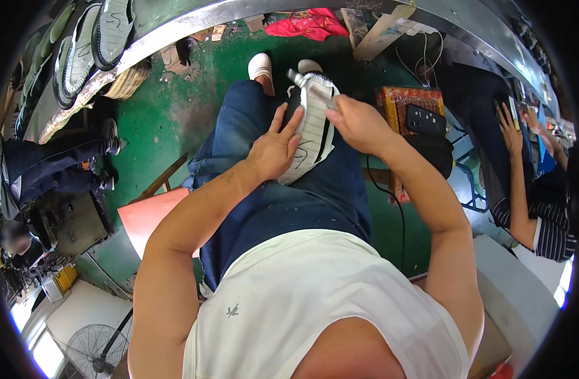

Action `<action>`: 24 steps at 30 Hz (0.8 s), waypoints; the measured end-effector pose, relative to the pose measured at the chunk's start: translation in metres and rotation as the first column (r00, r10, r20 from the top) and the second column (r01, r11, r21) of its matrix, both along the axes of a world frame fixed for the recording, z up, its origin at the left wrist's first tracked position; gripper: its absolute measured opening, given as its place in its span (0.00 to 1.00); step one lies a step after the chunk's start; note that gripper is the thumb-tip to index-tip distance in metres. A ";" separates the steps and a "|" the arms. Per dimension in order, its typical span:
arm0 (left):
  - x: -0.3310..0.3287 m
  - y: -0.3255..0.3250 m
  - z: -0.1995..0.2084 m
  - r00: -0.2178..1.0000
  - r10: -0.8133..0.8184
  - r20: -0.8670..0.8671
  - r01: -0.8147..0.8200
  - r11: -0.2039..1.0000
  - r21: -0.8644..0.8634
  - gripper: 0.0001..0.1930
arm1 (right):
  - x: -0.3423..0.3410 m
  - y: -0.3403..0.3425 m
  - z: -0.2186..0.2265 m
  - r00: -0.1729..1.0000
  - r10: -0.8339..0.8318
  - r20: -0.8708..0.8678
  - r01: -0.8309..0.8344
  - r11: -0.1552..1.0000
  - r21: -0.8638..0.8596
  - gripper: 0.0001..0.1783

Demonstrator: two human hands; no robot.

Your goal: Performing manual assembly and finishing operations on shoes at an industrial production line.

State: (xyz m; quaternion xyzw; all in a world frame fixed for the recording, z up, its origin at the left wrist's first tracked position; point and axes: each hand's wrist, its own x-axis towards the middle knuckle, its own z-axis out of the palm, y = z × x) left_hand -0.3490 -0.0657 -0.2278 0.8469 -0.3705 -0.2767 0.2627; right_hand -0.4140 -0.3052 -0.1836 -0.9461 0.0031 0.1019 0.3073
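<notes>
While a phone (426, 119) tops a box (395, 101), right hand (360, 123) grips hammer (297, 78), left hand (273, 151) spreads across shoe (312, 123).

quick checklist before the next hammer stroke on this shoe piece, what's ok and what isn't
1. Right hand gripping the hammer: ok
2. Left hand steadying the shoe piece: ok, fingers at its left edge
3. Shoe piece supported: ok, resting on the lap
4. Left fingertips out from under the hammer head: ok, the head is beyond them
5. Hammer head touching the shoe piece or raised above it: cannot tell
6. Phone away from the hammer: ok, off to the right
</notes>
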 end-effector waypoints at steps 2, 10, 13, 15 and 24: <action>0.003 0.001 0.001 0.999 -0.038 -0.016 0.039 0.996 0.076 0.32 | 0.000 0.000 -0.023 0.998 0.034 -0.060 -0.041 0.992 -0.119 0.24; -0.004 0.008 0.015 0.995 -0.099 -0.030 0.102 0.990 0.098 0.34 | -0.017 0.007 -0.008 0.990 0.039 -0.139 -0.052 0.994 -0.091 0.25; -0.027 0.021 0.000 0.900 0.340 -0.272 -0.357 0.934 -0.014 0.41 | -0.028 0.012 0.010 0.973 0.031 -0.230 -0.040 0.999 -0.036 0.25; -0.027 0.025 -0.008 0.862 0.364 -0.354 -0.387 0.922 0.006 0.46 | -0.047 0.025 -0.003 0.995 0.073 -0.070 -0.066 0.994 0.091 0.25; 0.016 0.031 0.056 0.981 0.000 -0.193 -0.006 1.000 -0.029 0.55 | -0.091 0.003 -0.023 0.910 -0.314 -0.272 0.415 0.707 0.572 0.22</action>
